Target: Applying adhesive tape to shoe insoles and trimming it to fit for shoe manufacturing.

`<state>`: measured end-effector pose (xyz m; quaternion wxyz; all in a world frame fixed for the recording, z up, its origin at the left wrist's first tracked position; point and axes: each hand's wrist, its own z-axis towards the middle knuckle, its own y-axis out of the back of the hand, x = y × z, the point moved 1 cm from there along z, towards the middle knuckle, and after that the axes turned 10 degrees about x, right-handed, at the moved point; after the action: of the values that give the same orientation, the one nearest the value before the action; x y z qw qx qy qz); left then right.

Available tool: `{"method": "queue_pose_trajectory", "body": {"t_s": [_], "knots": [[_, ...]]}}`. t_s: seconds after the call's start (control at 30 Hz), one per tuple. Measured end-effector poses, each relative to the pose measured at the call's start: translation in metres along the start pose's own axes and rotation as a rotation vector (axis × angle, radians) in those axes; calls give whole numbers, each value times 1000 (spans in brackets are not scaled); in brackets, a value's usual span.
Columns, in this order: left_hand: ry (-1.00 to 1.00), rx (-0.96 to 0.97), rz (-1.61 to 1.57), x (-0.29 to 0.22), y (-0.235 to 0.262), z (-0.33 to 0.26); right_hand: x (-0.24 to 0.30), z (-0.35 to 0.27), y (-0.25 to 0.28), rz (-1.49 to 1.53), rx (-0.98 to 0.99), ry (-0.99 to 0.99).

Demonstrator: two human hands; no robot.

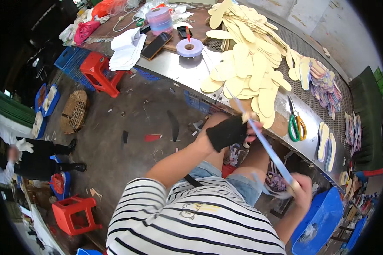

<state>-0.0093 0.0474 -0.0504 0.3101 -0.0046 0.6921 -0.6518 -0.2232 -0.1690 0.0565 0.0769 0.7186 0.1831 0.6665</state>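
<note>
pinching bluish tape [273, 154], left fingers [251, 138], right fingers [300, 184] closed

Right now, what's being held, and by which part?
A pale blue strip: the left hand has it partway along, the right hand near its lower visible end.

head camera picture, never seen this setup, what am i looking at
There is no machine here, just a person's two hands. The picture comes from a wide fisheye camera worn on the head, looking down, so straight edges bend. The left hand, with a black covering at the wrist, and the right hand hold a pale blue strip stretched between them; it seems to lead back to the lilac roll on the table. Also there: a heap of cream sole-shaped pieces, scissors with green and orange handles and a phone.
</note>
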Motion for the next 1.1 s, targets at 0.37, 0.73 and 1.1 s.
{"method": "queue_pose_trajectory", "body": {"t_s": [0.37, 0.73, 1.1], "knots": [[-706, 13, -146, -130, 21, -35, -111, -247, 91, 813, -857, 784], [-883, -780, -220, -92, 153, -357, -233, -152, 105, 1039, -1023, 269], [-880, -597, 132, -129, 112, -307, -318, -197, 85, 533, -1172, -527]]}}
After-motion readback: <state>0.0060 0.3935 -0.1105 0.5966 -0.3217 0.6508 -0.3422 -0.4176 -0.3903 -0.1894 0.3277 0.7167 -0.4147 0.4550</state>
